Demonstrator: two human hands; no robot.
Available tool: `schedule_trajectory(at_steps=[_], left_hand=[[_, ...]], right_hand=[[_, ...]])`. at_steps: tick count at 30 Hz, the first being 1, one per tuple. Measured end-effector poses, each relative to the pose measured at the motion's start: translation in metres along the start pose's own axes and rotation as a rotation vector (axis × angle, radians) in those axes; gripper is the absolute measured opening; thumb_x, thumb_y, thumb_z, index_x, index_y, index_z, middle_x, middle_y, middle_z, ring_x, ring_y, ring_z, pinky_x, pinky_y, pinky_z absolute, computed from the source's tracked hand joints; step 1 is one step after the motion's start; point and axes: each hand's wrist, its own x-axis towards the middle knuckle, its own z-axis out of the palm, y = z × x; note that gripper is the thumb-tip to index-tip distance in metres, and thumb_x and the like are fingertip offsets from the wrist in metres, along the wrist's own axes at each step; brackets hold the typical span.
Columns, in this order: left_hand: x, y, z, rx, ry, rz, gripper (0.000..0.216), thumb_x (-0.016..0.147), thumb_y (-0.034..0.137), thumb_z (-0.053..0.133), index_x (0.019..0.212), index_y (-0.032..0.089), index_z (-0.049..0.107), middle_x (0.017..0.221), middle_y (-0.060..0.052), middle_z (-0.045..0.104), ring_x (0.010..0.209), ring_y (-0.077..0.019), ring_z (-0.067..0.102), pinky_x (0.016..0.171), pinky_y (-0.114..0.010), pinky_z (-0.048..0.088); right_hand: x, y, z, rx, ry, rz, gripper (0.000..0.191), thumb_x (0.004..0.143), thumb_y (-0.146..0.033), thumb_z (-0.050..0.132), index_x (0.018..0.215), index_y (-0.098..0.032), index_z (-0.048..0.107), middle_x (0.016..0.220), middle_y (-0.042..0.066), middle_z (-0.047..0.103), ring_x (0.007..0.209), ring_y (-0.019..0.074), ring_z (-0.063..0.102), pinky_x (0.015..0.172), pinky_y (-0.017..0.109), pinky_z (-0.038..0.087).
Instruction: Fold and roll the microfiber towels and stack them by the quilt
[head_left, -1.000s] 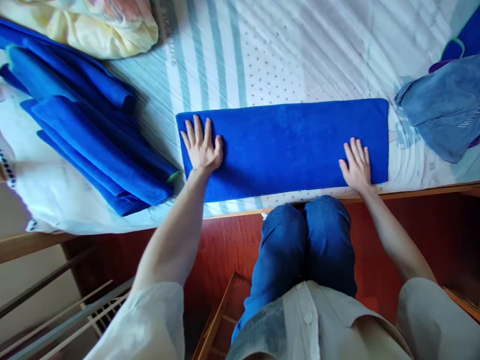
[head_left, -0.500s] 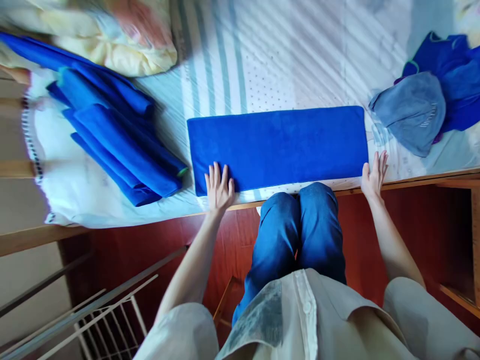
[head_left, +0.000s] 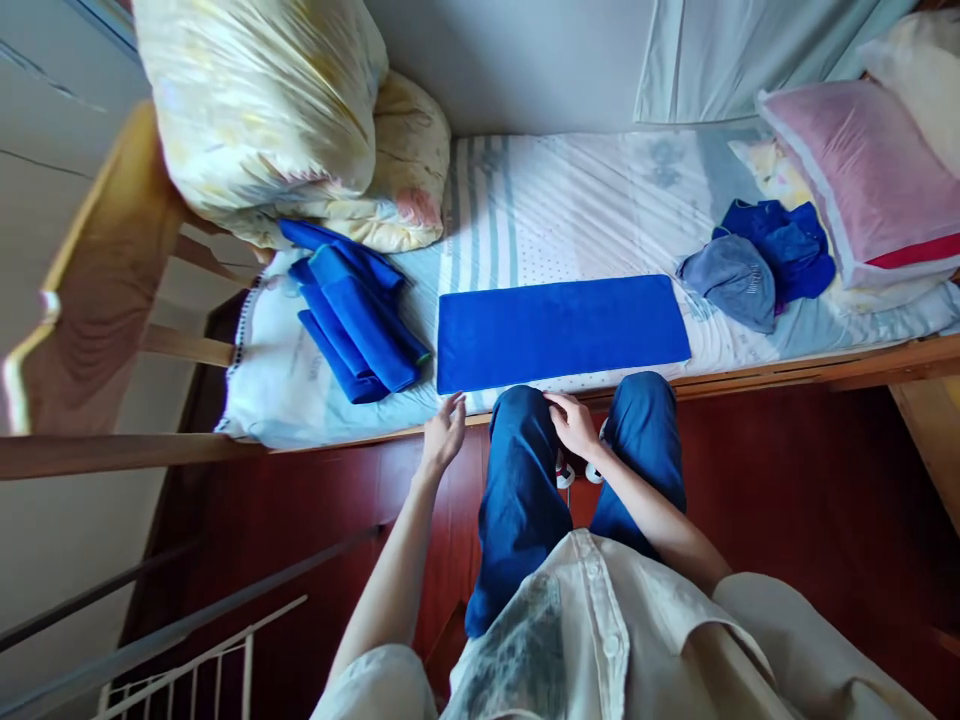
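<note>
A folded blue towel [head_left: 562,333] lies flat as a long rectangle along the front of the bed. My left hand [head_left: 445,432] is at the bed's edge, just below the towel's front left corner; its fingers are loosely bent and apart, with nothing in them. Over my left knee, my right hand [head_left: 576,425] rests with fingers stretched toward the jeans [head_left: 525,500], holding nothing I can see. To the left of the flat towel, several more folded blue towels [head_left: 360,320] lie in a slanted, overlapping pile.
On the right of the bed are a grey-blue cap [head_left: 731,280], crumpled blue cloths [head_left: 795,250] and a pink pillow [head_left: 862,180]. A bulky yellow quilt [head_left: 262,100] fills the back left. The wooden bed frame [head_left: 795,372] runs along the front; a white metal rack [head_left: 247,660] stands lower left.
Both hands have come off the flat towel's ends. My right hand has moved left to my knee, my left hand slightly down. My knees have parted, and the view has lifted and widened.
</note>
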Motion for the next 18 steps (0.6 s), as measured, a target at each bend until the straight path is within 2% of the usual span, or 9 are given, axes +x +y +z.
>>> schedule_trajectory(at_steps=[3,5,8,13,15,18], left_hand=[[-0.021,0.033,0.010,0.018,-0.018,0.193,0.055,0.111,0.040,0.031,0.147,0.016,0.065,0.143,-0.016,0.074,0.137,-0.0340,0.069,0.120,-0.051,0.053],[-0.034,0.047,0.020,0.096,0.036,0.299,0.052,0.111,0.041,0.033,0.145,0.016,0.065,0.145,-0.020,0.072,0.142,-0.0366,0.065,0.120,-0.055,0.052],[-0.046,0.058,0.030,0.219,0.093,0.400,0.050,0.110,0.044,0.041,0.143,0.014,0.064,0.154,-0.026,0.064,0.151,-0.0409,0.056,0.121,-0.058,0.050],[-0.044,0.081,0.038,0.298,0.076,0.365,0.051,0.108,0.043,0.046,0.147,0.015,0.061,0.156,-0.025,0.061,0.150,-0.0400,0.056,0.119,-0.054,0.051],[-0.038,0.095,0.041,0.330,0.046,0.345,0.050,0.108,0.042,0.047,0.147,0.015,0.064,0.156,-0.024,0.062,0.145,-0.0388,0.060,0.117,-0.052,0.053],[-0.022,0.115,0.043,0.396,-0.062,0.330,0.047,0.109,0.041,0.045,0.137,0.015,0.072,0.145,-0.021,0.070,0.133,-0.0364,0.069,0.112,-0.046,0.057]], right_hand=[[0.003,0.013,0.011,0.148,0.038,0.110,0.022,0.096,-0.040,0.074,0.107,-0.024,0.085,0.119,0.009,0.084,0.112,0.0242,0.079,0.106,0.039,0.061],[0.008,0.016,0.008,0.286,0.093,0.208,0.023,0.092,-0.042,0.079,0.105,-0.023,0.083,0.109,0.007,0.085,0.102,0.0224,0.080,0.097,0.036,0.063],[0.020,0.022,0.003,0.473,0.262,0.355,0.028,0.088,-0.040,0.084,0.108,-0.022,0.078,0.095,0.003,0.084,0.086,0.0182,0.078,0.084,0.031,0.063],[0.047,0.043,0.012,0.709,0.600,0.565,0.010,0.089,-0.017,0.072,0.098,-0.020,0.069,0.077,-0.006,0.075,0.070,0.0111,0.071,0.076,0.023,0.060],[0.058,0.052,0.020,0.820,0.644,0.615,0.008,0.090,-0.013,0.067,0.090,-0.020,0.064,0.074,-0.006,0.074,0.068,0.0103,0.071,0.076,0.021,0.060],[0.070,0.063,0.030,0.956,0.643,0.644,0.010,0.094,-0.014,0.066,0.088,-0.021,0.061,0.077,-0.003,0.075,0.069,0.0107,0.073,0.076,0.021,0.060]])
